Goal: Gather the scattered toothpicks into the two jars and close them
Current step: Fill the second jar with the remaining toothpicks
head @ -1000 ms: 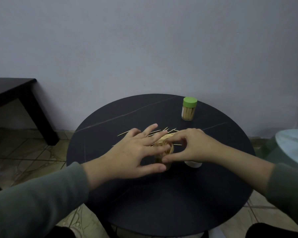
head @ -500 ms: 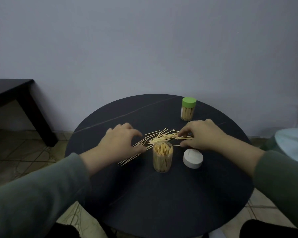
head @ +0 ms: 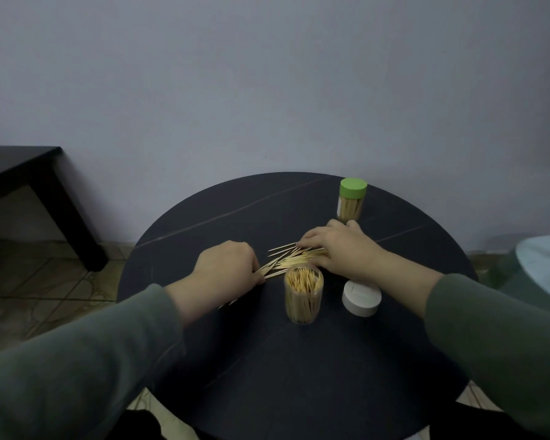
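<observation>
Left hand (head: pixel 226 268): fingertips curled under, hidden; grip on the loose toothpicks (head: pixel 291 260) unclear. Right hand (head: pixel 340 249): covers the pile's end beneath it; fingertips partly hidden. Stray picks near the left wrist too faint to count. Both sleeves cut by the frame edge.

On the surface (head: pixel 299 376) in front of you, the open jar (head: pixel 303 295) stands at centre with its loose lid (head: pixel 361 297) just to its right. The scattered toothpicks (head: pixel 291 259) lie just behind the open jar, between your hands. The closed jar (head: pixel 351 200) stands farther back on the right.
</observation>
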{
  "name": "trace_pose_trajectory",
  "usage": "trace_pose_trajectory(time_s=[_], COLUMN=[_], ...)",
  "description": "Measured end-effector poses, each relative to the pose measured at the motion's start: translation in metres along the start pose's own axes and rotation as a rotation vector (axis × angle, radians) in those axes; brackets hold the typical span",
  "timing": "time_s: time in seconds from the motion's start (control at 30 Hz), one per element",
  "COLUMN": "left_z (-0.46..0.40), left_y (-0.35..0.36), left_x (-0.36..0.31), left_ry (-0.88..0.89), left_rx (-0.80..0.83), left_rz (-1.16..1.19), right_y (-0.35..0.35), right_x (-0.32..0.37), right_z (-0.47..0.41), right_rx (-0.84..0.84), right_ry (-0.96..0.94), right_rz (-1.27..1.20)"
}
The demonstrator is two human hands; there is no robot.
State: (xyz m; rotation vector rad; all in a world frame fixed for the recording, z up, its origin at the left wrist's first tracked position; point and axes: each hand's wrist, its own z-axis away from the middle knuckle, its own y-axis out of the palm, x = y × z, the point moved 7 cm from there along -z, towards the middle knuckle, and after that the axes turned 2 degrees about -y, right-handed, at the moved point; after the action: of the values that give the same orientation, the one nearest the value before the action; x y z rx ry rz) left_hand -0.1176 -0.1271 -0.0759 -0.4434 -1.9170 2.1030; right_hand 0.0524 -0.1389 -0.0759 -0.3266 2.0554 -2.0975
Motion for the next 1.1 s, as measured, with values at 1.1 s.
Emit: trace_pose_trajectory(time_s=[1.1], left_z=[-0.011], left_y=[-0.004], left_x=[-0.021], left_ry=[-0.058], left_rx=[-0.103], left_rz=[0.039], right_y=[-0.016], right_x=[-0.001], right_z=[0.016], right_rx=[-0.104], right_ry=[-0.054], right_rz=[0.271])
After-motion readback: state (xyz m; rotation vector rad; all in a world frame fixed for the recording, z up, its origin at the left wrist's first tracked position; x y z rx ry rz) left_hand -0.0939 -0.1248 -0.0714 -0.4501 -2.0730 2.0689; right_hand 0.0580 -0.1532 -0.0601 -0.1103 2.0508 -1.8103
